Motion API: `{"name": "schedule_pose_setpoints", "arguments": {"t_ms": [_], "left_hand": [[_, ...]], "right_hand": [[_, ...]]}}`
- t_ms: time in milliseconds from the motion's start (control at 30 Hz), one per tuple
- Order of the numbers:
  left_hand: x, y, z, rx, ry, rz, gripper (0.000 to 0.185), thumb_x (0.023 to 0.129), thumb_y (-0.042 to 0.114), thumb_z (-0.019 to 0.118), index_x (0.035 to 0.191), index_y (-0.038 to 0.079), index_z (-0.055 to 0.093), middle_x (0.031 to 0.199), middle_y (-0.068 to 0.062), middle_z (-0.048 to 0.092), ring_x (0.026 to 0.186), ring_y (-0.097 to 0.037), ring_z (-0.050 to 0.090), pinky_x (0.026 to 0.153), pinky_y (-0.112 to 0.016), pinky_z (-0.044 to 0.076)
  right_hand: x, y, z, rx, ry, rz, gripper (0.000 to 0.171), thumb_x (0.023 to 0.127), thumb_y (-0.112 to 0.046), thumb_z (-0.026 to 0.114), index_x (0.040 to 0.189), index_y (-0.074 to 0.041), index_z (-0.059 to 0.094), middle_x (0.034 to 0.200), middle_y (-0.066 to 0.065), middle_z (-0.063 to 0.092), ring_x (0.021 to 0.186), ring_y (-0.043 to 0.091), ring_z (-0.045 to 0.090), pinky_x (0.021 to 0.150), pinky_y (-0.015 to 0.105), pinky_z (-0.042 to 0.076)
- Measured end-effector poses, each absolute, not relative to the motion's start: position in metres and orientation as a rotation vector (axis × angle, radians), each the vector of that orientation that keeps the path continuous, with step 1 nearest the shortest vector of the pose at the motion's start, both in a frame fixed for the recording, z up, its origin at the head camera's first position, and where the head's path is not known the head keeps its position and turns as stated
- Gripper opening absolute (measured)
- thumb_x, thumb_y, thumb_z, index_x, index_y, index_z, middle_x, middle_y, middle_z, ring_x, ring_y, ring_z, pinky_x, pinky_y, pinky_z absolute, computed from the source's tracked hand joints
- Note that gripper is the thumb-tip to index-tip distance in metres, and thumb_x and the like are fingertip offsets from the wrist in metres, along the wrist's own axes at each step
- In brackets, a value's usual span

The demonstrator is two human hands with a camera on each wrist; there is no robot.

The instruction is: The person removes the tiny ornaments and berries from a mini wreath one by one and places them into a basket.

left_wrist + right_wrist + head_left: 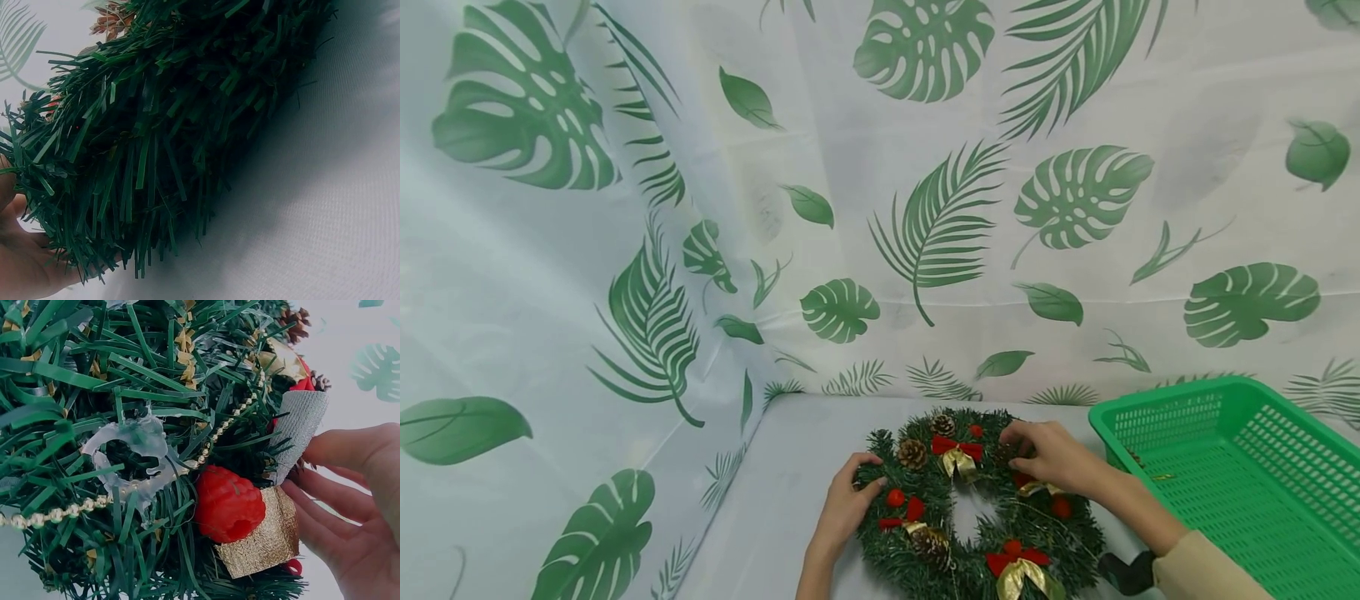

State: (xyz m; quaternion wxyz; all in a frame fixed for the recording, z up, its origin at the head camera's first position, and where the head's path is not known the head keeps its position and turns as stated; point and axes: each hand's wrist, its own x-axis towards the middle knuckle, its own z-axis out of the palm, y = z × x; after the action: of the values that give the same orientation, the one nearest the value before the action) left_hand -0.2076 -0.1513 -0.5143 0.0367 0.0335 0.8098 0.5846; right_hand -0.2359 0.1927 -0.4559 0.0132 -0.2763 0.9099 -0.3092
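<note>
Left hand (847, 504) grips the wreath (928, 492) at left; right hand (1054, 454) pinches a pinecone (1003, 455) at its upper right; green basket (1247, 492) stands right of the wreath.

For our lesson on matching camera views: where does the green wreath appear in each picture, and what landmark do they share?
Head: the wreath is at the bottom, right of centre.
Left wrist: the wreath fills the upper left and centre.
Right wrist: the wreath fills the left and centre.
Shared landmark: leaf-printed sheet, at top left in left wrist, upper right in right wrist.
</note>
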Motion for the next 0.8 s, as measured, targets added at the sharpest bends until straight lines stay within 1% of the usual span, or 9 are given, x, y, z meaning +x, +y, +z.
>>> {"name": "schedule_pose_setpoints", "arguments": {"t_ms": [67,167,300,367,433,500,600,700,800], "left_hand": [[-0.2078,-0.1511,-0.5142,0.104,2.485,1.794,0.027,0.097,0.018,0.071,0.123,0.013,0.064,0.154,-0.019,0.049,0.144,-0.043,0.041,0.09,-0.046,0.048],[-0.2081,-0.1511,-0.5137,0.104,2.49,1.787,0.027,0.097,0.018,0.071,0.123,0.013,0.064,0.155,-0.019,0.048,0.143,-0.042,0.042,0.09,-0.047,0.047],[-0.2081,-0.1511,-0.5134,0.105,2.504,1.775,0.027,0.097,0.018,0.071,0.123,0.014,0.064,0.155,-0.019,0.048,0.147,-0.045,0.038,0.101,-0.059,0.046],[-0.2078,-0.1512,-0.5133,0.107,2.511,1.769,0.027,0.097,0.019,0.071,0.123,0.014,0.064,0.155,-0.019,0.048,0.147,-0.046,0.037,0.103,-0.061,0.044],[-0.2079,-0.1514,-0.513,0.105,2.506,1.768,0.027,0.098,0.019,0.071,0.123,0.014,0.064,0.155,-0.019,0.048,0.138,-0.043,0.047,0.095,-0.055,0.048],[-0.2083,-0.1516,-0.5125,0.103,2.5,1.767,0.028,0.098,0.019,0.071,0.124,0.013,0.064,0.155,-0.019,0.048,0.118,-0.035,0.055,0.085,-0.047,0.047],[-0.2089,-0.1517,-0.5125,0.101,2.492,1.766,0.028,0.098,0.018,0.07,0.125,0.013,0.063,0.155,-0.019,0.048,0.092,-0.025,0.048,0.076,-0.04,0.039],[-0.2088,-0.1515,-0.5122,0.11,2.506,1.761,0.028,0.098,0.018,0.071,0.125,0.013,0.063,0.154,-0.019,0.049,0.1,-0.026,0.053,0.078,-0.039,0.04],[-0.2084,-0.1509,-0.5123,0.114,2.509,1.761,0.028,0.098,0.017,0.071,0.124,0.013,0.063,0.154,-0.019,0.049,0.106,-0.029,0.053,0.078,-0.039,0.041]], "right_hand": [[-0.2361,0.1932,-0.4563,-0.864,2.838,-0.975,0.025,0.088,-0.004,0.078,0.111,-0.003,0.069,0.101,0.007,0.073,0.079,0.012,0.068,0.066,0.025,0.054],[-0.2361,0.1934,-0.4565,-0.876,2.847,-0.983,0.023,0.088,-0.004,0.079,0.109,-0.003,0.069,0.099,0.007,0.073,0.078,0.012,0.068,0.066,0.024,0.054],[-0.2361,0.1933,-0.4553,-0.888,2.849,-0.987,0.022,0.088,-0.005,0.079,0.108,-0.004,0.07,0.098,0.007,0.073,0.077,0.011,0.069,0.066,0.024,0.055],[-0.2359,0.1927,-0.4549,-0.885,2.845,-1.001,0.022,0.088,-0.005,0.079,0.108,-0.004,0.071,0.098,0.006,0.074,0.077,0.011,0.069,0.066,0.024,0.055],[-0.2361,0.1927,-0.4541,-0.895,2.844,-1.013,0.021,0.088,-0.005,0.079,0.108,-0.004,0.071,0.097,0.006,0.074,0.077,0.01,0.069,0.066,0.024,0.055],[-0.236,0.1923,-0.4535,-0.897,2.845,-1.029,0.021,0.088,-0.005,0.079,0.107,-0.004,0.071,0.097,0.006,0.074,0.077,0.01,0.07,0.066,0.024,0.055],[-0.2354,0.1923,-0.4522,-0.91,2.851,-1.04,0.02,0.088,-0.006,0.079,0.107,-0.005,0.072,0.096,0.005,0.074,0.076,0.011,0.07,0.065,0.024,0.055],[-0.2344,0.1923,-0.4513,-0.909,2.858,-1.045,0.02,0.088,-0.007,0.079,0.107,-0.005,0.072,0.096,0.005,0.074,0.077,0.011,0.07,0.066,0.024,0.055],[-0.2334,0.1927,-0.4502,-0.911,2.863,-1.042,0.021,0.088,-0.007,0.079,0.108,-0.005,0.072,0.097,0.004,0.074,0.078,0.012,0.07,0.067,0.025,0.056]]}}
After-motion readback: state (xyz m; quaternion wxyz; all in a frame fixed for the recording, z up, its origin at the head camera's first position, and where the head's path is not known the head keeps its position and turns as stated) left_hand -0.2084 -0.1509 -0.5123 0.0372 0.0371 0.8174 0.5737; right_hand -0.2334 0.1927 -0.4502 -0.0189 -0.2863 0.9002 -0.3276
